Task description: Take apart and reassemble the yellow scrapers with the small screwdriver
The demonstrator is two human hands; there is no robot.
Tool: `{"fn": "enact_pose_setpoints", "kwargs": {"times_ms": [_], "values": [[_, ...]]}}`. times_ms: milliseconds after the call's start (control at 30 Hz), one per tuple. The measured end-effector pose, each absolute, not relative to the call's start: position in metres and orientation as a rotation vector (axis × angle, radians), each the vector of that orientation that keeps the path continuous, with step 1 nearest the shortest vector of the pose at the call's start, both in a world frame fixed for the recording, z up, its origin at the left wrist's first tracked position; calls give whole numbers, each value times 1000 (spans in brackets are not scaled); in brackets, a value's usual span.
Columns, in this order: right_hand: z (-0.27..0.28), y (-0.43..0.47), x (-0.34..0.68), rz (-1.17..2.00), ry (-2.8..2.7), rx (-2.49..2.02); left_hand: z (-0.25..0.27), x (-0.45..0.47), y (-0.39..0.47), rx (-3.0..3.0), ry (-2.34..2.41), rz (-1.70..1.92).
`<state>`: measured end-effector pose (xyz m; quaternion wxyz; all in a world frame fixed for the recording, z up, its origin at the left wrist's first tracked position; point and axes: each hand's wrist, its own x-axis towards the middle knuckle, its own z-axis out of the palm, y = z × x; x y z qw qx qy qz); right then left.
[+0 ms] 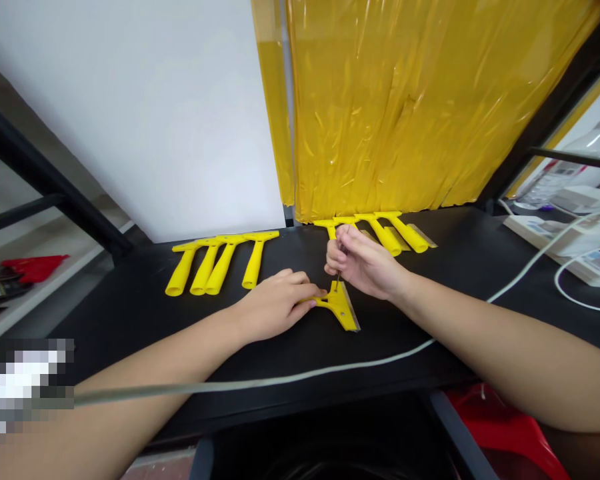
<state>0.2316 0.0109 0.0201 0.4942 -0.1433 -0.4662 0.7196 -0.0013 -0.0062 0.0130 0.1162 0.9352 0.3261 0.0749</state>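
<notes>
A yellow scraper (341, 308) with a metal blade along its right edge lies on the black tabletop. My left hand (277, 303) is closed around its handle, with thumb and fingers near the neck. Above the scraper head, my right hand (363, 263) pinches a thin metal tool (337, 283) held upright. Its tip meets the upper end of the head, close to a screw; most of the tool is hidden by the fingers. Another screw shows lower on the head.
Several yellow scraper handles (221, 267) lie at the back left. Behind my right hand are more scrapers (404, 232), some with blades visible. A pale cable (300, 377) crosses the black table (260, 353) in front. White boxes (570, 247) and a plastic bottle (563, 170) stand right.
</notes>
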Motion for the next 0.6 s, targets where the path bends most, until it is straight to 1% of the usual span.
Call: {"fn": "enact_pose_setpoints", "kwargs": {"times_ms": [100,267,533,600], "values": [[20,12,230,1682,-1153,-395,13,-2,-6,2738,956,217],[20,11,229,1760,-1196,-393,12,-2,-6,2735,968,218],[26,15,237,1718,-1251,-432,16,0,-7,2717,963,221],[24,17,240,1752,-1277,-431,16,-1,-7,2716,963,226]]}}
